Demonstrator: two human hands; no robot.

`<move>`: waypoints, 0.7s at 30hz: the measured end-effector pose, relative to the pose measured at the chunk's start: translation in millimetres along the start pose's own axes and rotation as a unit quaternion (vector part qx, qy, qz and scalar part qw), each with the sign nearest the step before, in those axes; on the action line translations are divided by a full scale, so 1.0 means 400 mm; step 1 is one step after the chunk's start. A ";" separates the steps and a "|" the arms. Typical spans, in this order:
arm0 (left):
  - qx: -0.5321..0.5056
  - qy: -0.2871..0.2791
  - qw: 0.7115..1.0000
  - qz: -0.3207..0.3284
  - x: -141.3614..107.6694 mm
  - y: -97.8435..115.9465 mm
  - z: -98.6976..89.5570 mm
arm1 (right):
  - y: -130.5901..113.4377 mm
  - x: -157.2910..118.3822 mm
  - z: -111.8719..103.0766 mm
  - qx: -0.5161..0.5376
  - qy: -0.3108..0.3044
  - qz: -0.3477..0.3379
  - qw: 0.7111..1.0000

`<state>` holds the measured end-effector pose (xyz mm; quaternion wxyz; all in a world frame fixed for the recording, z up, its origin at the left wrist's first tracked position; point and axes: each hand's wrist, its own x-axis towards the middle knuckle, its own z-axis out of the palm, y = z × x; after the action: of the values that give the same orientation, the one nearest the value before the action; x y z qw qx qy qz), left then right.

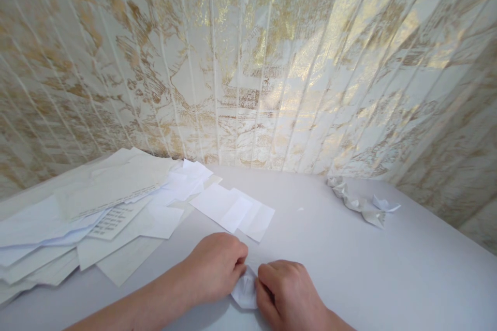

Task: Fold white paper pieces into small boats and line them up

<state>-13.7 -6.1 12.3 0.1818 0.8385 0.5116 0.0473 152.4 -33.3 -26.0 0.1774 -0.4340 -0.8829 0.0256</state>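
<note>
A small folded piece of white paper [245, 292] is held low over the near middle of the table, between both hands. My left hand [217, 265] pinches its left side, fingers curled and closed. On the opposite side, my right hand [289, 289] grips the right edge with thumb and bent fingers. The fingertips partly cover the paper, so its full shape is hidden. Just beyond the hands lie a few flat white paper pieces [233, 209], overlapping one another.
A spread pile of paper sheets [128, 191], some printed, covers the left of the white table [349, 269]. At the back right sits a row of small folded paper shapes [353, 200]. A gold-patterned wall covering [248, 62] rises behind the table.
</note>
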 end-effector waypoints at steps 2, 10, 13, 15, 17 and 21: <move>0.003 0.007 1.000 -0.002 0.003 0.001 0.002 | 0.000 -0.002 0.005 -0.002 0.002 -0.010 1.000; -0.018 0.009 0.999 -0.047 -0.012 -0.009 -0.017 | 0.002 -0.014 0.013 0.007 0.020 0.040 0.999; -0.001 0.004 0.999 -0.042 -0.019 -0.008 -0.017 | 0.000 -0.012 0.007 0.008 0.021 0.046 0.999; 0.017 0.005 0.999 -0.036 -0.019 -0.005 -0.014 | -0.002 -0.010 0.007 0.008 0.024 0.046 0.999; 0.036 0.009 0.999 -0.029 -0.016 -0.001 -0.010 | -0.005 -0.009 0.010 0.005 0.026 0.043 0.999; 0.059 0.020 0.998 -0.020 -0.005 0.007 -0.007 | -0.007 -0.010 0.018 -0.006 0.033 0.037 0.999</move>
<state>-13.2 -8.4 16.0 0.1231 0.8363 0.5335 0.0300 150.2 -37.1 -33.2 0.2026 -0.4682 -0.8600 0.0131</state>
